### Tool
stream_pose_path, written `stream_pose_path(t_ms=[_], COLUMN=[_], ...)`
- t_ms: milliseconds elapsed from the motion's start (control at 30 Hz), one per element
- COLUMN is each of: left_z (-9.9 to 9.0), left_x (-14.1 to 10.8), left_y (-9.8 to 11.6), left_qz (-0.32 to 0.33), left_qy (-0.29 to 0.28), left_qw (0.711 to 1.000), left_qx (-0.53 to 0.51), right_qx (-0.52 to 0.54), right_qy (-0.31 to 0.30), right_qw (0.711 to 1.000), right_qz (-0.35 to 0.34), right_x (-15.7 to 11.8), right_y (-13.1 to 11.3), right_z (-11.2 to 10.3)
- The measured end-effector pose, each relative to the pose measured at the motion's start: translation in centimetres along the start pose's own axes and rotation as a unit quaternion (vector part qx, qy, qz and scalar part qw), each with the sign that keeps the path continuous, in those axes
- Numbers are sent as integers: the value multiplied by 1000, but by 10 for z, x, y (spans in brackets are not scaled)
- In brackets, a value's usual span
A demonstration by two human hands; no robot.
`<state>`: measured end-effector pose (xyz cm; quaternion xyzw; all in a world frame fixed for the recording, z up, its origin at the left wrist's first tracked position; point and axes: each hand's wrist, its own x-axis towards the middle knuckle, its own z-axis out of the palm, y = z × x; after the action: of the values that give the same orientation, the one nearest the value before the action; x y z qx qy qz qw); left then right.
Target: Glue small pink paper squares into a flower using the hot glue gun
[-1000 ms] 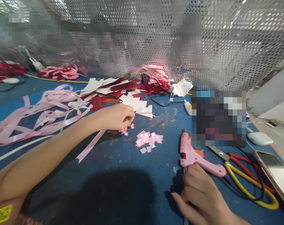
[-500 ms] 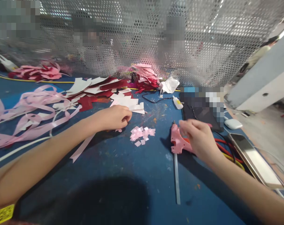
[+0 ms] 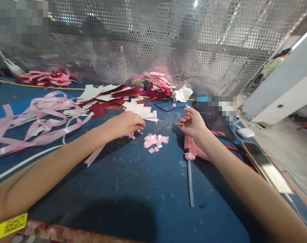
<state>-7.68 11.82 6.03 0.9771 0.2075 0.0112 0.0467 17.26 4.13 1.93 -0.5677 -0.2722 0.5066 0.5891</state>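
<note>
My left hand (image 3: 129,123) is closed, fingertips pointing down by a small heap of pink scraps (image 3: 131,135); whatever it pinches is hidden. To its right lies a loose cluster of small pink ribbon pieces (image 3: 156,140). My right hand (image 3: 192,124) hovers over the pink glue gun (image 3: 189,148) with curled fingers, and I cannot make out anything in them. A clear glue stick (image 3: 190,184) pokes out of the gun's back end. Behind the right fingertips shows a white bit (image 3: 187,106). From under my left wrist comes a pink ribbon end (image 3: 94,157).
Tangled pink ribbon (image 3: 42,125) spreads at the left. White and dark red strips (image 3: 110,94) and a pink stack (image 3: 158,82) lie before the perforated metal screen (image 3: 148,40). A phone (image 3: 267,167), a white case (image 3: 246,132) and cables are at the right.
My right hand has moved up and left from beside the glue gun, now covering the small white bottle's place. My left hand has shifted slightly, uncovering more pink scraps. The view has shifted a little.
</note>
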Motion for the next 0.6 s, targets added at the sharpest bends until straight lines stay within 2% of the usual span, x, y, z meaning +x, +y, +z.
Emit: stream_pose_path(t_ms=[133,233,300,400,500,600], left_z=[8,11,11,10,11,13], left_x=[-2,-3,-3,-2,-2,-3], left_y=[2,6,7,6,4,3], left_qz=[-5,-7,-7,-14,-39,-62], left_qy=[59,107,123,127,121,104], left_qw=[998,994,992,992,992,993], left_qx=[-24,-35,-33,-15,2,12], right_qx=[-106,-218,-299,-410,-495,-548], right_qy=[-38,-93,-147,-224,-264,-286], right_qw=[993,966,933,865,801,757], right_qz=[-43,-100,-138,-183,-211,-212], right_x=[1,-4,-11,-22,-29,-31], right_y=[7,14,20,27,32,36], right_z=[12,30,43,60,69,74])
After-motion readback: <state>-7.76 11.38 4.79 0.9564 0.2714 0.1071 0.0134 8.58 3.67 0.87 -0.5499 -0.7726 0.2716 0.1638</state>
